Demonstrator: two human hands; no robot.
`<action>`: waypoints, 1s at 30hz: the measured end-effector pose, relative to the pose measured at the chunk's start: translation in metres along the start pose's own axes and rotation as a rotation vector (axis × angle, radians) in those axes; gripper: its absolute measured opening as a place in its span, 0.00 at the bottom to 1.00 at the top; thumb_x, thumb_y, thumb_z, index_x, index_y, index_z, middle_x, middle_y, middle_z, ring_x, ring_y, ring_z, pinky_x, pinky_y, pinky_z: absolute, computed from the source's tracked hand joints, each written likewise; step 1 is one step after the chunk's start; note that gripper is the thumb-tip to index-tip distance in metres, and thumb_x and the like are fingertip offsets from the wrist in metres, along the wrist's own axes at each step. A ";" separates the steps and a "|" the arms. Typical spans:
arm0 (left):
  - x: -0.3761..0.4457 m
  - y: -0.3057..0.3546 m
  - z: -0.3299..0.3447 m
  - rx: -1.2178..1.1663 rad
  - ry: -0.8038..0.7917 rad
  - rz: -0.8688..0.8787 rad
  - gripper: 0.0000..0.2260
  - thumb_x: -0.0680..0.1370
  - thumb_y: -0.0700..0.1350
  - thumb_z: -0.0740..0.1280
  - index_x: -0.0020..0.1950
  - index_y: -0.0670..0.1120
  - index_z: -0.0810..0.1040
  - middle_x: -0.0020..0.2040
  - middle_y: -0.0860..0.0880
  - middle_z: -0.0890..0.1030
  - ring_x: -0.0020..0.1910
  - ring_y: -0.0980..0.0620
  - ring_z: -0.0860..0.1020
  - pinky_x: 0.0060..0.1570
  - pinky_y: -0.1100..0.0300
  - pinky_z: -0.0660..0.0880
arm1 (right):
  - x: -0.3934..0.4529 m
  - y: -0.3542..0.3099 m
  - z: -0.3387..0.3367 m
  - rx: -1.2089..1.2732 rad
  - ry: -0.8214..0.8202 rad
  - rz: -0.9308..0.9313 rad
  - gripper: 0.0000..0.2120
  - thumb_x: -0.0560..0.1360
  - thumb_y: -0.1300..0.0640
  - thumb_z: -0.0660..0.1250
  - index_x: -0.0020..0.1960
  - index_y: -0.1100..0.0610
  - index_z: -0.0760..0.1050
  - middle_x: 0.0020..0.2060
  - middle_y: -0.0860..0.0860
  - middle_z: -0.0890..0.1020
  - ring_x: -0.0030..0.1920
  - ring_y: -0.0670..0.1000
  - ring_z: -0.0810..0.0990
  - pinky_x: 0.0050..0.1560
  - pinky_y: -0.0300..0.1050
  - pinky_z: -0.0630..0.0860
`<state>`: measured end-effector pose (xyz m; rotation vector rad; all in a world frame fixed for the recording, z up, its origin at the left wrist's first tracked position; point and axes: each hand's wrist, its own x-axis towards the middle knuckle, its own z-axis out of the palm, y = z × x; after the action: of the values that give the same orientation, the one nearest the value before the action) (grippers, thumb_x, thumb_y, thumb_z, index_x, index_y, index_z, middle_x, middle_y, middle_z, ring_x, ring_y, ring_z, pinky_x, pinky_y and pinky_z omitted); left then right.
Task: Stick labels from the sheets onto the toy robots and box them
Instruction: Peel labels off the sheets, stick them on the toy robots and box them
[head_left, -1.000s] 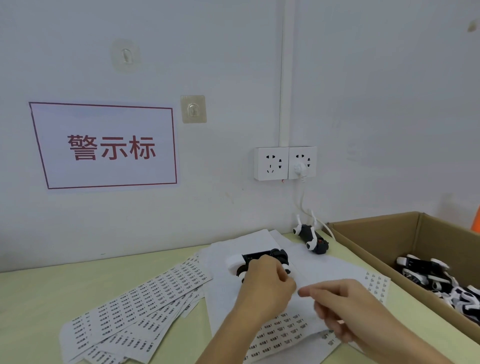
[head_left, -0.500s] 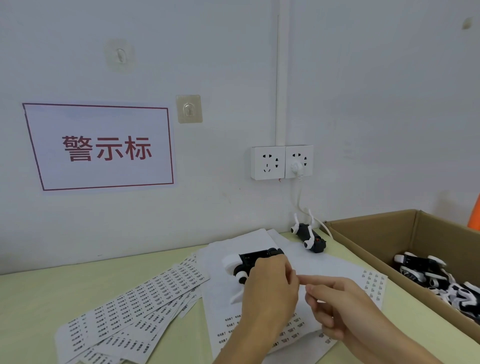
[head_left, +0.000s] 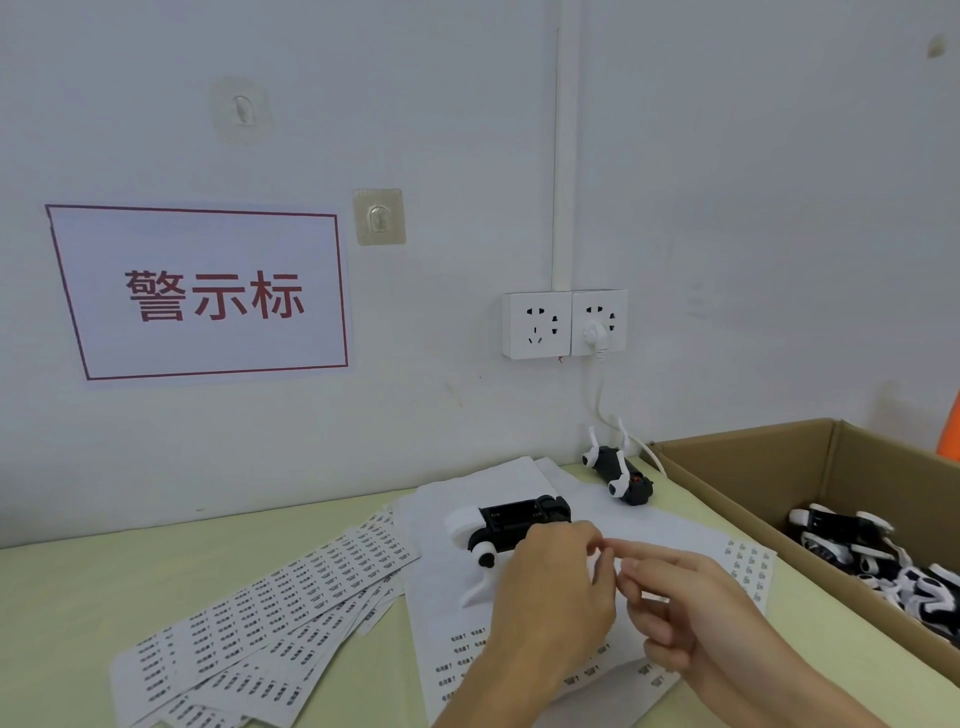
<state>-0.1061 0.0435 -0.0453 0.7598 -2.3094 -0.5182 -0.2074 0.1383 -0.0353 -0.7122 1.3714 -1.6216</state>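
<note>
Behind, a wall sign (head_left: 200, 293) reads "警示标"; left hand (head_left: 550, 597) grips toy robot (head_left: 511, 522), right hand (head_left: 691, 608) loosely curled.

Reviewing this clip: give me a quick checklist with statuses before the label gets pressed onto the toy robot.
1. Toy robot steadied by left hand: ok, fingers curl over it.
2. Right hand at the robot: ok, forefinger reaches the left fingertips.
3. Label in the right grip: cannot tell, too small.
4. Spare label sheets on the table: ok.
5. Box open for packing: ok, robots already inside.
6. Second robot waiting near the wall: ok.
</note>
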 end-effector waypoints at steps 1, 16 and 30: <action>0.000 0.001 0.001 0.000 -0.012 0.011 0.10 0.81 0.49 0.59 0.50 0.50 0.80 0.48 0.54 0.81 0.50 0.56 0.77 0.50 0.56 0.76 | 0.001 0.000 -0.001 0.003 0.018 -0.009 0.13 0.79 0.66 0.63 0.50 0.60 0.86 0.30 0.53 0.73 0.24 0.48 0.63 0.21 0.37 0.57; 0.003 0.010 -0.018 -0.841 -0.162 -0.422 0.08 0.80 0.44 0.65 0.46 0.45 0.84 0.41 0.50 0.86 0.38 0.55 0.83 0.31 0.62 0.76 | 0.003 -0.002 -0.006 0.051 0.122 -0.076 0.12 0.80 0.65 0.64 0.46 0.60 0.86 0.28 0.54 0.72 0.23 0.48 0.62 0.21 0.37 0.57; 0.003 0.010 -0.016 -0.655 -0.093 -0.354 0.06 0.78 0.42 0.69 0.42 0.47 0.83 0.39 0.51 0.86 0.34 0.59 0.81 0.31 0.64 0.75 | 0.007 0.006 -0.015 -0.208 0.263 -0.180 0.16 0.80 0.64 0.64 0.42 0.54 0.87 0.26 0.52 0.73 0.22 0.47 0.65 0.21 0.38 0.61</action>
<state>-0.1004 0.0463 -0.0273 0.8136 -1.8939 -1.4040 -0.2220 0.1386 -0.0454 -0.7827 1.7259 -1.7785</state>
